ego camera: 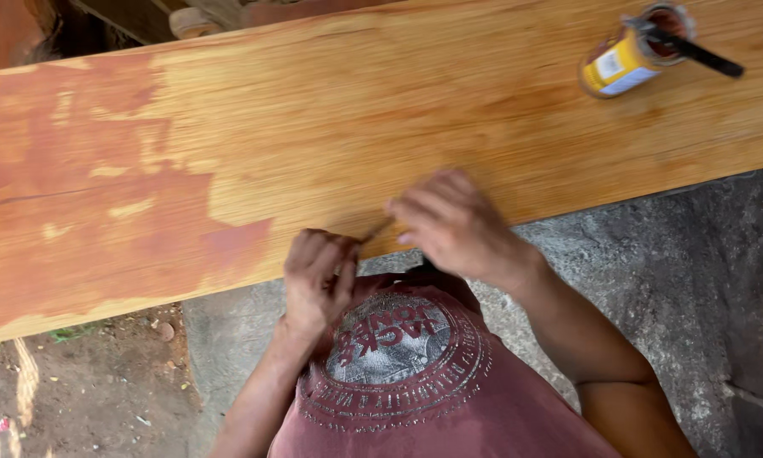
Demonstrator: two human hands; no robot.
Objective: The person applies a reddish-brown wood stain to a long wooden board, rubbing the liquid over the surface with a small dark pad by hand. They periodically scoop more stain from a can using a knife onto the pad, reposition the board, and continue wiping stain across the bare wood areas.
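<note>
Both hands meet at the near edge of the wooden plank (381, 127). Left hand (318, 276) and right hand (449, 225) pinch a thin stick (377, 230) between closed fingertips. Yellow can (623, 64) stands at far right corner.

Package: one small round can (626, 58) is seen, open, standing far right on the wooden plank (331, 127).
Colours: a yellow body is shown, with reddish-brown contents.
Label: a white rectangular label (609, 64) is wrapped around its side.
Screens, signs: none.
</note>
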